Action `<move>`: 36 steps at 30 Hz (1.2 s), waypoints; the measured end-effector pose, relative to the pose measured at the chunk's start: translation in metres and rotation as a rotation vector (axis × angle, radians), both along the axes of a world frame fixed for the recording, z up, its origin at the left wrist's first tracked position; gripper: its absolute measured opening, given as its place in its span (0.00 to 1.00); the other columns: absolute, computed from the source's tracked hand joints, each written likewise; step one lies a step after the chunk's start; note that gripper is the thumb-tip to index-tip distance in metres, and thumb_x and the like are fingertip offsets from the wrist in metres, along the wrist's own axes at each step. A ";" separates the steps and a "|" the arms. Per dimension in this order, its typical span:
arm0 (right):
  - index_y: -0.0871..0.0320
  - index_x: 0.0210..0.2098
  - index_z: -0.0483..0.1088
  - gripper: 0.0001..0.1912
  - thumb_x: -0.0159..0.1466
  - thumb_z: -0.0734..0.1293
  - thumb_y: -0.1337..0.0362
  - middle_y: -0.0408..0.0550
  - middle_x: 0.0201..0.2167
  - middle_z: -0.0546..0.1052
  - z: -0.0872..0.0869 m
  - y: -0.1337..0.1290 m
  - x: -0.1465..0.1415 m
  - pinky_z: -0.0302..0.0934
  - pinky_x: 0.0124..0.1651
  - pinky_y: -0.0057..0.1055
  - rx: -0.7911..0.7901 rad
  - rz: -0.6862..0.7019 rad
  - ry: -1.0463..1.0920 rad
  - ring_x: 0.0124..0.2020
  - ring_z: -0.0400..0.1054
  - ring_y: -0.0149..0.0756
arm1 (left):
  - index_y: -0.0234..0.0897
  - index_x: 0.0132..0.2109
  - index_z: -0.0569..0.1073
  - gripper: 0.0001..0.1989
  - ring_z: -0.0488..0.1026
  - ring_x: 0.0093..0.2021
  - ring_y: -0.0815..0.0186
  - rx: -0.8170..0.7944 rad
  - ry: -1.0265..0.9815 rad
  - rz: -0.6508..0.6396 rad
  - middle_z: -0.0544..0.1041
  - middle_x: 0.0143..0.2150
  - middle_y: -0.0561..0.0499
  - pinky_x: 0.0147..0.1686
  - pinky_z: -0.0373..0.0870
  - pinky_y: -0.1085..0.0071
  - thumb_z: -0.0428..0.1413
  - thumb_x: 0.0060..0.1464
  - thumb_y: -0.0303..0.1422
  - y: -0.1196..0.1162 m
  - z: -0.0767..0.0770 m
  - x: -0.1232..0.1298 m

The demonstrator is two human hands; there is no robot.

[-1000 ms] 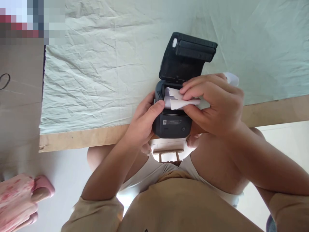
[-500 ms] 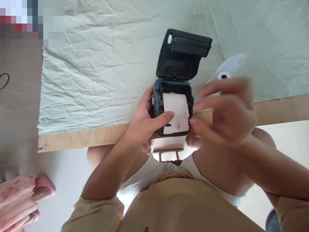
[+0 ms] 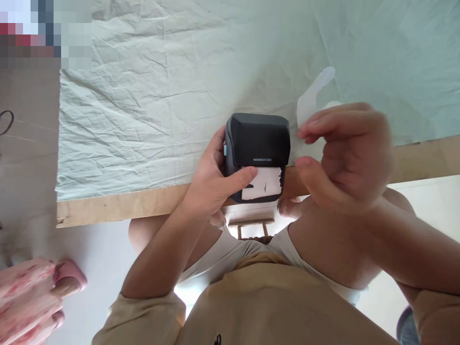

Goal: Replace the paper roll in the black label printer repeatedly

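Note:
A small black label printer [image 3: 259,139] sits at the table's near edge with its lid down. From under the lid a white paper strip [image 3: 264,184] with a ragged right edge sticks out toward me. My left hand [image 3: 219,179] grips the printer from the left, its thumb pressing on the strip. To the right of the printer, my right hand [image 3: 345,153] is raised with thumb and fingers apart and nothing between them. Behind its fingers, a curled white paper piece [image 3: 312,96] lies on the cloth.
A wrinkled pale green cloth [image 3: 143,96] covers the table, whose bare wooden edge [image 3: 122,207] runs along the front. At the lower left are another person's pink patterned clothing [image 3: 28,297] and pink slipper [image 3: 74,275]. A wooden stool [image 3: 251,224] shows below the table.
The printer's lid has swung down from raised to closed, over most of the paper. My right hand has shifted slightly right. My left hand keeps its hold.

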State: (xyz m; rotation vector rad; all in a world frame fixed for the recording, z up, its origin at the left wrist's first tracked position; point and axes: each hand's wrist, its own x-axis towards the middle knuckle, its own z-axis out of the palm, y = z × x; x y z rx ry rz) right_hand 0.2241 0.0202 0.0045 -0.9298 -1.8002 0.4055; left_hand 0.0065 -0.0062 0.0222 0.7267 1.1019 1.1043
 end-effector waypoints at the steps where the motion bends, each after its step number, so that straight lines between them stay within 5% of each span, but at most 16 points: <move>1: 0.43 0.51 0.70 0.14 0.67 0.69 0.60 0.41 0.35 0.76 -0.001 0.000 -0.002 0.72 0.36 0.43 0.025 0.011 0.036 0.33 0.75 0.40 | 0.44 0.59 0.81 0.37 0.87 0.63 0.41 0.009 -0.004 -0.016 0.89 0.54 0.45 0.54 0.91 0.59 0.85 0.43 0.35 0.000 -0.001 0.000; 4: 0.47 0.42 0.65 0.11 0.68 0.72 0.63 0.34 0.25 0.66 -0.001 0.002 -0.003 0.54 0.24 0.32 -0.113 0.066 0.097 0.22 0.58 0.30 | 0.45 0.60 0.80 0.37 0.86 0.65 0.42 0.078 -0.011 -0.042 0.88 0.59 0.45 0.56 0.90 0.58 0.84 0.47 0.42 0.000 -0.005 -0.001; 9: 0.51 0.30 0.53 0.25 0.70 0.74 0.60 0.36 0.22 0.62 0.013 0.007 0.003 0.48 0.24 0.30 -0.540 0.190 0.020 0.22 0.53 0.26 | 0.43 0.56 0.79 0.30 0.88 0.58 0.43 0.116 0.026 -0.080 0.88 0.54 0.43 0.49 0.90 0.56 0.78 0.55 0.53 0.003 -0.009 -0.002; 16: 0.52 0.26 0.52 0.28 0.71 0.74 0.59 0.37 0.19 0.60 0.016 0.008 0.001 0.46 0.25 0.31 -0.638 0.236 0.035 0.21 0.53 0.27 | 0.45 0.55 0.81 0.26 0.89 0.50 0.50 0.129 -0.020 -0.057 0.88 0.48 0.48 0.41 0.87 0.62 0.76 0.59 0.54 0.005 -0.008 0.001; 21: 0.51 0.27 0.55 0.25 0.72 0.73 0.57 0.38 0.21 0.64 0.013 0.008 0.004 0.48 0.25 0.31 -0.641 0.274 0.039 0.22 0.56 0.28 | 0.45 0.49 0.83 0.22 0.85 0.64 0.45 0.127 -0.113 -0.008 0.89 0.46 0.48 0.53 0.88 0.59 0.66 0.68 0.58 0.008 -0.011 0.005; 25: 0.50 0.32 0.55 0.24 0.69 0.76 0.56 0.36 0.25 0.64 0.010 0.009 0.006 0.49 0.25 0.31 -0.628 0.269 0.065 0.23 0.53 0.27 | 0.44 0.40 0.81 0.16 0.87 0.60 0.48 0.081 -0.165 0.081 0.85 0.36 0.50 0.55 0.89 0.58 0.66 0.71 0.49 0.011 -0.009 0.010; 30: 0.48 0.36 0.55 0.29 0.66 0.81 0.49 0.34 0.25 0.69 0.003 0.010 0.008 0.58 0.24 0.31 -0.620 0.322 0.065 0.22 0.60 0.29 | 0.41 0.30 0.74 0.24 0.89 0.52 0.49 0.016 -0.096 0.122 0.80 0.30 0.48 0.49 0.90 0.59 0.64 0.73 0.48 0.013 -0.003 0.011; 36: 0.49 0.36 0.64 0.19 0.73 0.77 0.54 0.32 0.19 0.70 0.010 0.004 0.000 0.52 0.20 0.30 -0.117 0.061 0.029 0.17 0.65 0.28 | 0.41 0.30 0.75 0.22 0.89 0.42 0.54 -0.051 -0.045 0.152 0.76 0.25 0.52 0.43 0.89 0.63 0.66 0.71 0.45 0.013 -0.002 0.011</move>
